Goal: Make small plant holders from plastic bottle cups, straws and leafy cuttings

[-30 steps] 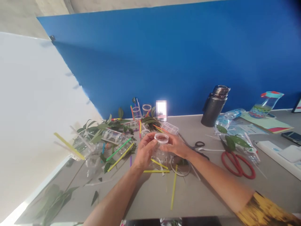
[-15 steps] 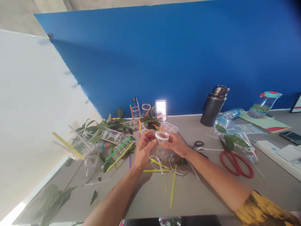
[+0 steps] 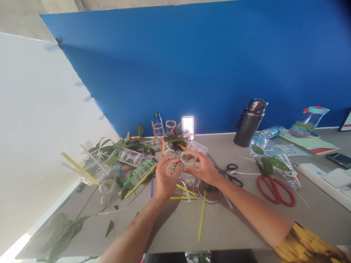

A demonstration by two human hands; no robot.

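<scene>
A small clear plastic jar point(image 3: 188, 160) with a wide round mouth is held a little above the grey table point(image 3: 246, 219). My right hand point(image 3: 205, 168) wraps round its right side. My left hand point(image 3: 165, 175) is closed at the jar's left rim, fingertips pinched together on something too small to make out. Under the hands lie coloured straws point(image 3: 202, 220), yellow ones nearest, and a clear ring of plastic point(image 3: 210, 195).
Leafy twigs, cut bottles and straws point(image 3: 128, 160) pile up to the left. Black scissors point(image 3: 231, 174) and red scissors point(image 3: 275, 190) lie to the right, beside a dark flask point(image 3: 249, 123), a leaf-filled bag point(image 3: 270, 157) and a phone point(image 3: 340, 159). A blue wall stands behind.
The jar's mouth has tipped slightly and my left fingers have closed in a pinch at its rim; both hands stay in nearly the same place.
</scene>
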